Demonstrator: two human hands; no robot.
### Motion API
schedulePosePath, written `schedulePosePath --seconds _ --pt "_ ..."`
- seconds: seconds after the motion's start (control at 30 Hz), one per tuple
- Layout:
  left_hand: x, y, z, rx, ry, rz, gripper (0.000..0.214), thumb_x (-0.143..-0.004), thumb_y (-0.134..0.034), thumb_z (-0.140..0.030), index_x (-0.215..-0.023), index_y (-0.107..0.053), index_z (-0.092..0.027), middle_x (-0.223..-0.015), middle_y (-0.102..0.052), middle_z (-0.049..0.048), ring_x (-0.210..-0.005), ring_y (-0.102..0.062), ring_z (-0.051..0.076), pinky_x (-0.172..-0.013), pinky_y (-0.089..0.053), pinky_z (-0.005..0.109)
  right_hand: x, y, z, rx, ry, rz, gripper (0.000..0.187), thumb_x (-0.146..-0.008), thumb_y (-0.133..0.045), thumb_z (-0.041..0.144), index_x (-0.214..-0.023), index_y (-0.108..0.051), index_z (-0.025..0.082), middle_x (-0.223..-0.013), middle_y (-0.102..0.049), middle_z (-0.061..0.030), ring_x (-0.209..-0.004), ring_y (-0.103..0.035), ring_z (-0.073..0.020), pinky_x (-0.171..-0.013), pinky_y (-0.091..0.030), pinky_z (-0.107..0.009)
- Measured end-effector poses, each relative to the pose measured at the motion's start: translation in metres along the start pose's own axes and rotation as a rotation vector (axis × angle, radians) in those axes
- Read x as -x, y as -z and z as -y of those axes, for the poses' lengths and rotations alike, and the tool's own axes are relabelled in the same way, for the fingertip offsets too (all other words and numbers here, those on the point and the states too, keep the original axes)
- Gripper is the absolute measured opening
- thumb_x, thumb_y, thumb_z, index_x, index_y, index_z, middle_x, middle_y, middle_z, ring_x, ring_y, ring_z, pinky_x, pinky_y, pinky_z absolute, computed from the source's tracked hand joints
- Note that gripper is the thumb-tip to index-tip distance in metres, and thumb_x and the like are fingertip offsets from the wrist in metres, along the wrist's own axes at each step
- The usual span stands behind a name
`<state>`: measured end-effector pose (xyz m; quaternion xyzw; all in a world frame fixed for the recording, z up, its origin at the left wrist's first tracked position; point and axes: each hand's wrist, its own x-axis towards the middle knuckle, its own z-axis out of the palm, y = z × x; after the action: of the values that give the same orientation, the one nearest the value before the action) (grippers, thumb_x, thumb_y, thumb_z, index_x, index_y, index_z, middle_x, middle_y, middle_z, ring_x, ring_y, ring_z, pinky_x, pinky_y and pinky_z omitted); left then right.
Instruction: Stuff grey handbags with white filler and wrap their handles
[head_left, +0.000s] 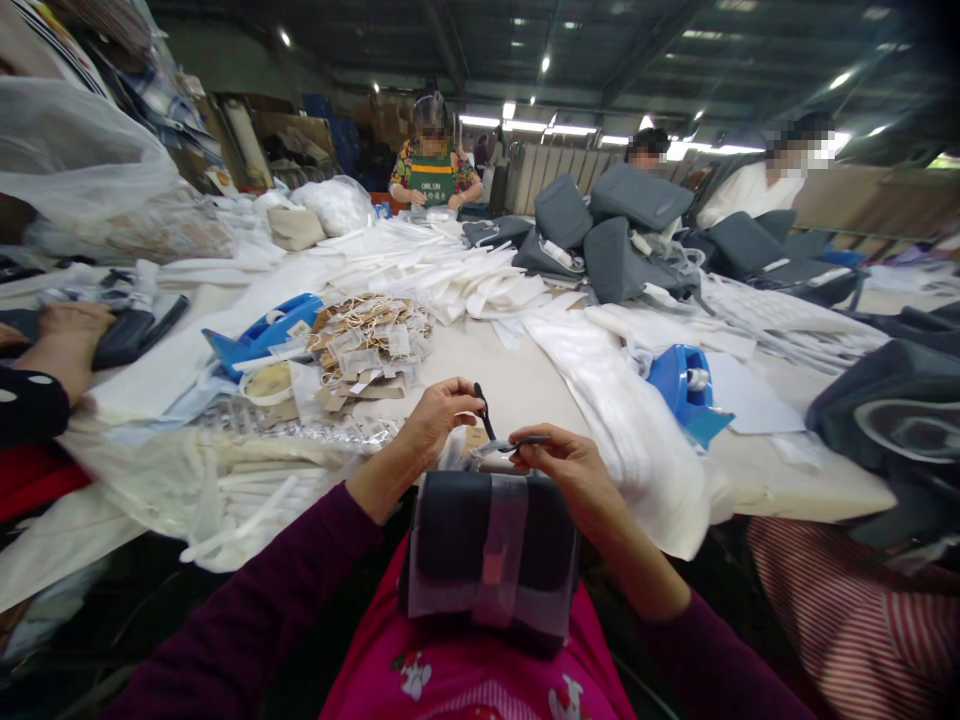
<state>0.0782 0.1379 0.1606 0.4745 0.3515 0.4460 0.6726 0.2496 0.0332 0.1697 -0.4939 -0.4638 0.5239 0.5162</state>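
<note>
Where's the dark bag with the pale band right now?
In the head view, the dark bag sits low at centre on the pink clothing, below the left hand and right hand.

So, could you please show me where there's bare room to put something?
The tabletop is bare beyond the left hand, between the tag pile and the long white sheet; a smaller patch lies before the blue dispenser on the right. White strips and dark bags crowd the far side.
</note>
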Motion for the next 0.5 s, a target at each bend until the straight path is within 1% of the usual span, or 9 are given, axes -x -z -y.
schedulePosePath --seconds 0.03,0.1,0.17,0.23,0.33,0.4,0.5 --pt "0.0 -0.001 0.001 -0.013 -0.018 -0.012 0.015 -0.06 -0.07 -0.016 -0.07 -0.058 -0.015 -0.069 -0.063 -0.0006 -0.063 -0.059 0.01 -0.058 -0.044 0.022 -0.005 -0.005 -0.001 0.092 0.053 -0.051 0.018 -0.074 -0.07 0.035 -0.079 -0.068 0.018 -0.065 -0.065 0.0004 -0.061 -0.06 -0.0135 -0.061 -0.046 -0.025" --pt "0.0 -0.002 0.002 -0.038 -0.049 -0.039 0.016 -0.061 -0.071 -0.018 -0.07 -0.058 -0.015 -0.067 -0.063 -0.0011 -0.06 -0.057 0.009 -0.056 -0.043 0.021 -0.014 -0.014 -0.005 0.279 0.156 -0.148 0.02 -0.078 -0.065 0.036 -0.069 -0.063 0.018 -0.054 -0.055 0.0034 -0.052 -0.051 -0.0113 -0.051 -0.038 -0.024" --pt "0.0 -0.003 0.002 -0.058 -0.074 -0.064 0.016 -0.061 -0.071 -0.019 -0.07 -0.058 -0.015 -0.064 -0.062 -0.0017 -0.056 -0.056 0.008 -0.054 -0.043 0.02 -0.023 -0.022 -0.008 0.437 0.246 -0.216 0.02 -0.081 -0.062 0.035 -0.069 -0.061 0.019 -0.054 -0.053 0.0042 -0.051 -0.048 -0.0108 -0.05 -0.033 -0.024" --pt "0.0 -0.003 0.002 -0.07 -0.095 -0.08 0.015 -0.061 -0.07 -0.019 -0.07 -0.058 -0.014 -0.062 -0.061 -0.0022 -0.053 -0.055 0.008 -0.052 -0.043 0.02 -0.029 -0.029 -0.011 0.564 0.315 -0.247 0.017 -0.083 -0.06 0.035 -0.076 -0.062 0.02 -0.06 -0.056 0.004 -0.055 -0.049 -0.0108 -0.053 -0.032 -0.023" --pt "0.0 -0.003 0.002 -0.08 -0.121 -0.092 0.014 -0.062 -0.069 -0.018 -0.069 -0.057 -0.014 -0.06 -0.059 -0.0033 -0.051 -0.053 0.007 -0.051 -0.043 0.02 -0.034 -0.035 -0.011 0.733 0.362 -0.248 0.02 -0.088 -0.056 0.037 -0.08 -0.064 0.021 -0.063 -0.059 0.0034 -0.058 -0.05 -0.0108 -0.055 -0.03 -0.023" --pt "0.0 -0.002 0.002 -0.088 -0.133 -0.095 0.014 -0.062 -0.069 -0.018 -0.07 -0.057 -0.014 -0.059 -0.058 -0.0039 -0.051 -0.053 0.007 -0.051 -0.044 0.019 -0.036 -0.037 -0.009 0.835 0.364 -0.249 0.025 -0.09 -0.053 0.039 -0.077 -0.064 0.021 -0.061 -0.059 0.0031 -0.056 -0.048 -0.0104 -0.055 -0.028 -0.023" --pt "-0.001 -0.002 0.001 -0.111 -0.141 -0.097 0.014 -0.063 -0.069 -0.018 -0.07 -0.057 -0.014 -0.06 -0.058 -0.0039 -0.051 -0.053 0.007 -0.05 -0.045 0.019 -0.038 -0.037 -0.006 0.963 0.35 -0.259 0.029 -0.09 -0.053 0.039 -0.071 -0.064 0.021 -0.058 -0.058 0.0027 -0.052 -0.045 -0.0098 -0.053 -0.024 -0.024"
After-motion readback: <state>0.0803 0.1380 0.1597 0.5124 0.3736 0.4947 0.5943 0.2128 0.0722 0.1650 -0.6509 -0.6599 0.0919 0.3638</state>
